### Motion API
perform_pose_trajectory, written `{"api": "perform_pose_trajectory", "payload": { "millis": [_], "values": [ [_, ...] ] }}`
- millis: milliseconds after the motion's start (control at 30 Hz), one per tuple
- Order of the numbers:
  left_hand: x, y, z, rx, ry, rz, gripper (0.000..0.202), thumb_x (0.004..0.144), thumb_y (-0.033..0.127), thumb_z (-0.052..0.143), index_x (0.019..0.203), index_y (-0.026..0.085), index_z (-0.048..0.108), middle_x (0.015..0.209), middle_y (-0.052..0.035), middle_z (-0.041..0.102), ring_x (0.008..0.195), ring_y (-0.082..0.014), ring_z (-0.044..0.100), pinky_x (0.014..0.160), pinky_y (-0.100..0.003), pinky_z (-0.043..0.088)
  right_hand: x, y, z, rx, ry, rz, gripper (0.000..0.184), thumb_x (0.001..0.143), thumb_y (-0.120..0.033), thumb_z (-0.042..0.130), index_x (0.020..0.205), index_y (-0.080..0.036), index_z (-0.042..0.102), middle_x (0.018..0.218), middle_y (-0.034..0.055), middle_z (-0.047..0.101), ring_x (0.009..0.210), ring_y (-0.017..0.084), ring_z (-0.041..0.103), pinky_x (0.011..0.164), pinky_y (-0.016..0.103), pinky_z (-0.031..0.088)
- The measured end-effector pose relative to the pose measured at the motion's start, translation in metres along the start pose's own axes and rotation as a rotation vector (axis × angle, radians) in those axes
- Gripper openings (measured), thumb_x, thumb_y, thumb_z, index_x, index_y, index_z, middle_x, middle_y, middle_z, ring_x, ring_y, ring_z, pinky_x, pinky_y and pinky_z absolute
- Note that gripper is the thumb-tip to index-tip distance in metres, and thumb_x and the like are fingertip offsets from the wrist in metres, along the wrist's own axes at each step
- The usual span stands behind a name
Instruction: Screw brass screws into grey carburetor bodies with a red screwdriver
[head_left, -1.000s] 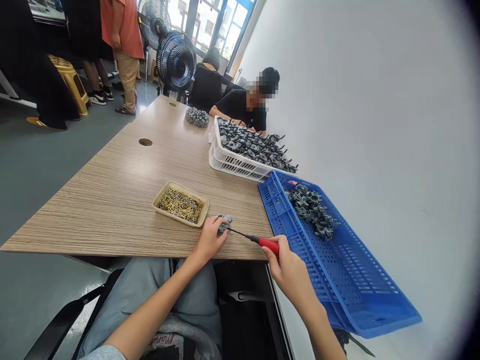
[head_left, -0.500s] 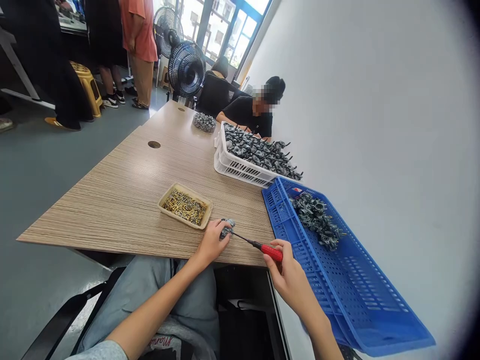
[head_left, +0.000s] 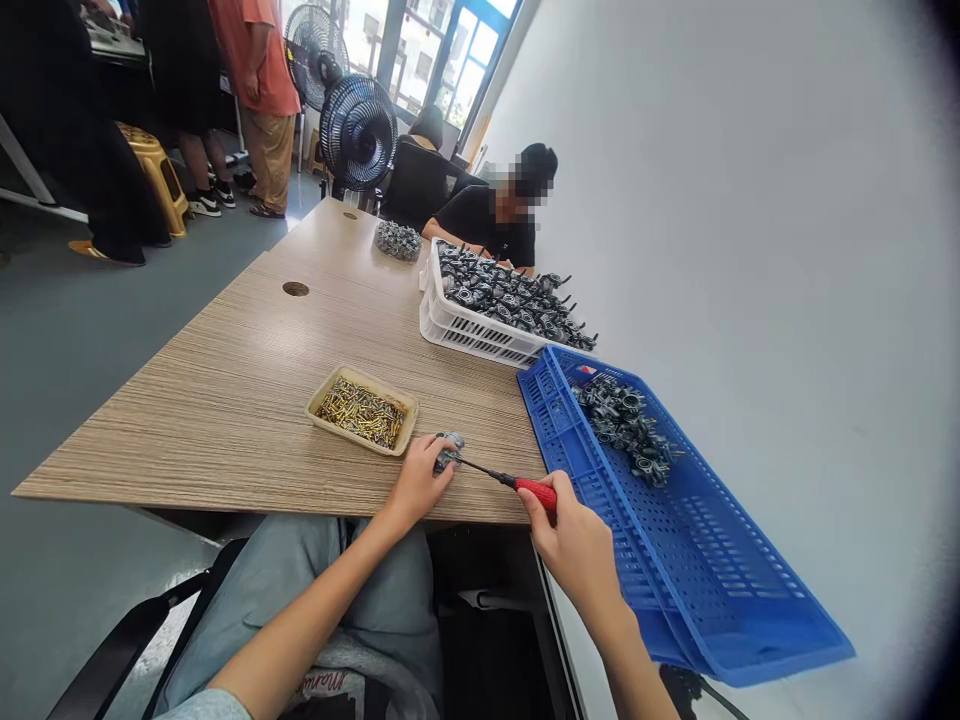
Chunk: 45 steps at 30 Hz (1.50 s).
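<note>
My left hand (head_left: 417,482) is closed on a small grey metal part (head_left: 448,448) held down at the near edge of the wooden table (head_left: 247,380). My right hand (head_left: 576,540) grips a screwdriver (head_left: 517,483) by its red handle, and the thin shaft points left with its tip in the part. A shallow tan tray (head_left: 362,410) full of small brass screws lies just left of the part.
A blue perforated crate (head_left: 675,540) on my right holds a small heap of grey parts (head_left: 624,424). Behind it a white crate (head_left: 480,325) is heaped with similar parts. A seated person (head_left: 495,215) works at the far end. Fans and standing people are at the back left.
Only the camera view has shifted a little. Both hands, the screwdriver and the part stay as they were.
</note>
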<state>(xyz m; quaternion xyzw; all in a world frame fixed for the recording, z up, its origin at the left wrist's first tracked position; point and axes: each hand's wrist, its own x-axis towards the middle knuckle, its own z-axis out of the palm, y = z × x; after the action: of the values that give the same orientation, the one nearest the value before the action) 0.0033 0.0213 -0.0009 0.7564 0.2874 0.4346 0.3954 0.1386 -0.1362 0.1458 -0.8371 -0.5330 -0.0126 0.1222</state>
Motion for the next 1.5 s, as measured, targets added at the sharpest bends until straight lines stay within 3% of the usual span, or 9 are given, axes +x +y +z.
{"api": "perform_pose_trajectory", "payload": {
  "millis": [200,367,500,667,867,1000,1233,1367,1500],
  "values": [
    [0.000,-0.001,0.001,0.006,-0.006,0.007,0.018,0.090,0.018,0.061,0.107,0.024,0.063,0.112,-0.0056,0.064,0.111,-0.0253,0.057,0.099,-0.042,0.047,-0.001,0.002,0.000,0.117,-0.063,-0.066,0.024,0.101,-0.047,0.042,0.109,-0.025,0.047,0.085,0.0022,0.070,0.062,0.021,0.065,0.058,0.028,0.039],
    [0.001,-0.001,0.000,0.009,-0.002,0.004,0.019,0.089,0.016,0.062,0.107,0.023,0.063,0.112,-0.0052,0.064,0.111,-0.0252,0.057,0.099,-0.042,0.046,-0.002,0.002,0.002,-0.038,-0.001,0.063,0.032,0.100,-0.055,0.042,0.092,-0.025,0.050,0.065,-0.0003,0.063,0.056,0.022,0.062,0.054,0.027,0.031],
    [0.001,0.001,-0.001,0.003,-0.009,0.001,0.019,0.089,0.017,0.062,0.107,0.023,0.063,0.112,-0.0053,0.064,0.111,-0.0251,0.056,0.099,-0.042,0.046,-0.003,0.000,0.000,0.138,-0.065,-0.046,0.027,0.101,-0.049,0.043,0.111,-0.024,0.048,0.092,0.0042,0.071,0.069,0.022,0.068,0.061,0.028,0.041],
    [0.002,0.003,-0.002,-0.010,-0.015,-0.003,0.019,0.089,0.017,0.061,0.107,0.023,0.064,0.110,-0.0060,0.064,0.111,-0.0253,0.057,0.099,-0.042,0.047,-0.003,0.001,0.005,0.003,0.025,0.101,0.033,0.101,-0.055,0.040,0.093,-0.025,0.050,0.068,0.0011,0.065,0.060,0.024,0.064,0.055,0.029,0.034],
    [0.001,0.002,-0.001,-0.001,-0.014,-0.005,0.019,0.089,0.017,0.062,0.107,0.024,0.063,0.111,-0.0053,0.064,0.111,-0.0253,0.057,0.099,-0.041,0.046,-0.007,0.003,0.011,0.306,-0.048,-0.080,0.027,0.101,-0.048,0.045,0.114,-0.024,0.048,0.097,0.0049,0.071,0.076,0.020,0.067,0.069,0.029,0.046],
    [0.001,0.003,-0.001,0.003,-0.023,-0.007,0.017,0.092,0.018,0.060,0.108,0.023,0.062,0.112,-0.0059,0.064,0.112,-0.0255,0.056,0.100,-0.042,0.045,-0.006,0.004,0.015,0.259,0.057,-0.010,0.029,0.099,-0.052,0.048,0.101,-0.024,0.054,0.079,0.0013,0.068,0.062,0.019,0.062,0.062,0.028,0.042],
    [-0.001,0.004,-0.002,-0.051,-0.030,0.015,0.020,0.094,0.019,0.055,0.114,0.023,0.054,0.113,-0.0063,0.063,0.109,-0.0237,0.056,0.099,-0.040,0.044,0.022,0.035,0.034,0.515,0.285,0.192,0.037,0.096,-0.058,0.052,0.090,-0.022,0.056,0.067,-0.0005,0.062,0.059,0.017,0.056,0.061,0.027,0.043],
    [-0.002,0.001,0.000,-0.075,-0.034,-0.032,0.035,0.092,0.020,0.057,0.125,0.023,0.045,0.121,-0.0094,0.060,0.115,-0.0250,0.056,0.102,-0.042,0.043,0.037,0.060,0.054,0.843,0.153,0.251,0.041,0.092,-0.061,0.057,0.085,-0.021,0.052,0.062,-0.0032,0.057,0.051,0.014,0.048,0.053,0.026,0.040],
    [-0.003,0.002,-0.001,-0.102,-0.132,-0.043,0.047,0.091,0.020,0.059,0.134,0.025,0.041,0.131,-0.0105,0.059,0.122,-0.0259,0.056,0.106,-0.044,0.041,0.042,0.073,0.070,1.103,-0.021,0.284,0.043,0.087,-0.061,0.065,0.081,-0.022,0.051,0.058,-0.0051,0.052,0.048,0.011,0.042,0.049,0.024,0.036]
  ]
}}
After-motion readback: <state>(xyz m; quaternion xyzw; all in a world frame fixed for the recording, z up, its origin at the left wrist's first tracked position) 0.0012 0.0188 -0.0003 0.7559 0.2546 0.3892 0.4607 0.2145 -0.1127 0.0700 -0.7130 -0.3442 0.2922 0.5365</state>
